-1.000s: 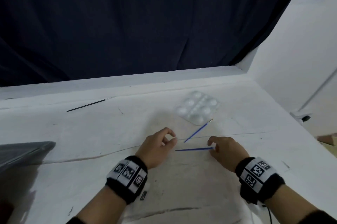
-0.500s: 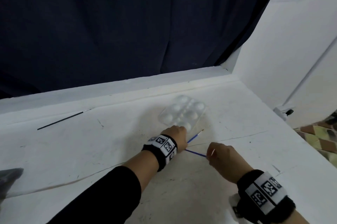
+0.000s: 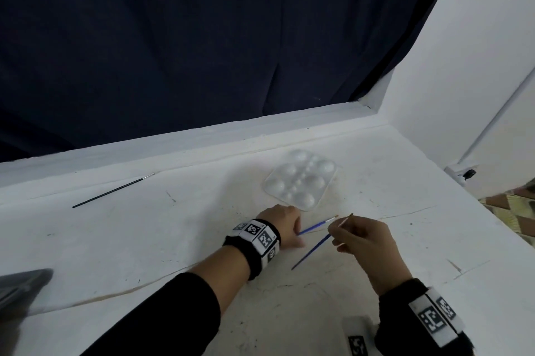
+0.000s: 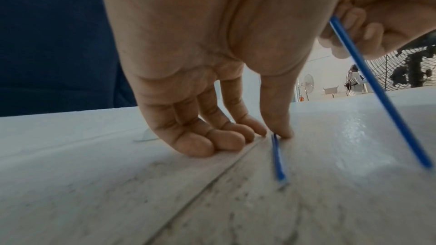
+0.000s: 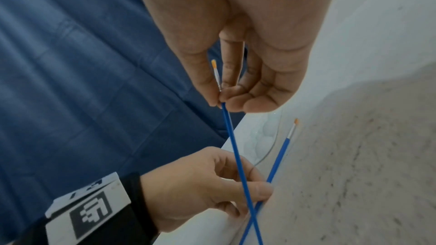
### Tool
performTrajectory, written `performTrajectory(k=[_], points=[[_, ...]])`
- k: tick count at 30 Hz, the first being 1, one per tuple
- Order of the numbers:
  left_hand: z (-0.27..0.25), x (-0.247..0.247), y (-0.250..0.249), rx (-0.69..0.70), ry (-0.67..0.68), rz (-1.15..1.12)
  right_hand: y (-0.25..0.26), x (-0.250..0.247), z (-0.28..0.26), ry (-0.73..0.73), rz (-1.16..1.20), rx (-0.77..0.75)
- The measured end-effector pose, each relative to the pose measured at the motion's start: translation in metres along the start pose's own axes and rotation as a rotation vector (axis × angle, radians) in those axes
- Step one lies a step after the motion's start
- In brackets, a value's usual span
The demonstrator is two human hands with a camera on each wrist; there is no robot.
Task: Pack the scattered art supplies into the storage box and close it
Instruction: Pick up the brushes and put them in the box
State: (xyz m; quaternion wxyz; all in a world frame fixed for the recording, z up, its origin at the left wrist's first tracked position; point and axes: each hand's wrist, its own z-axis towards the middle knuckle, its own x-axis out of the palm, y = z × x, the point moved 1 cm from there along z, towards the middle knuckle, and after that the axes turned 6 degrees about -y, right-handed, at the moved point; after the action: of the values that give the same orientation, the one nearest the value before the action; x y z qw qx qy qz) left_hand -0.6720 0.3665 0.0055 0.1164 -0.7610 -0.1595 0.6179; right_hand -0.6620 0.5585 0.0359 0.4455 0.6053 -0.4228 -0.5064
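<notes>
Two thin blue brushes lie at the centre of the white table [image 3: 144,239]. One blue brush [image 3: 314,227] [image 4: 278,159] [image 5: 280,154] lies flat; my left hand [image 3: 296,235] [image 4: 273,134] [image 5: 259,193] pinches its handle end between thumb and forefinger against the table. My right hand [image 3: 334,232] [image 5: 220,100] pinches the other blue brush [image 3: 312,251] [image 4: 377,90] [image 5: 235,148] near its ferrule, raised and slanted, tail low over the table. A clear paint palette [image 3: 301,183] sits just beyond both hands. A black brush [image 3: 113,190] lies far left by the back ledge.
A grey corner of the storage box [image 3: 23,283] shows at the left edge. A dark curtain [image 3: 202,51] hangs behind the raised back ledge [image 3: 202,138]. A white wall [image 3: 463,80] closes the right side, where the table edge drops to a patterned floor.
My left hand reached forward and right to the brush by the palette. My right hand lifted its brush off the table and swung it from flat to slanted.
</notes>
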Motion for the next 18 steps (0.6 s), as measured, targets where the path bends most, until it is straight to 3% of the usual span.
performTrajectory(k=[8, 11, 15, 18], points=[[-0.003, 0.002, 0.001, 0.040, 0.007, 0.066, -0.006, -0.005, 0.004, -0.036, -0.010, -0.032], [-0.018, -0.001, 0.019, 0.016, -0.040, -0.052, -0.005, 0.006, 0.009, -0.026, -0.011, -0.063], [-0.056, -0.026, 0.063, 0.036, -0.258, -0.302, 0.003, 0.039, 0.015, 0.072, 0.007, -0.103], [-0.080, -0.051, 0.115, -0.048, -0.505, -0.320, 0.011, 0.075, 0.017, 0.211, 0.033, -0.081]])
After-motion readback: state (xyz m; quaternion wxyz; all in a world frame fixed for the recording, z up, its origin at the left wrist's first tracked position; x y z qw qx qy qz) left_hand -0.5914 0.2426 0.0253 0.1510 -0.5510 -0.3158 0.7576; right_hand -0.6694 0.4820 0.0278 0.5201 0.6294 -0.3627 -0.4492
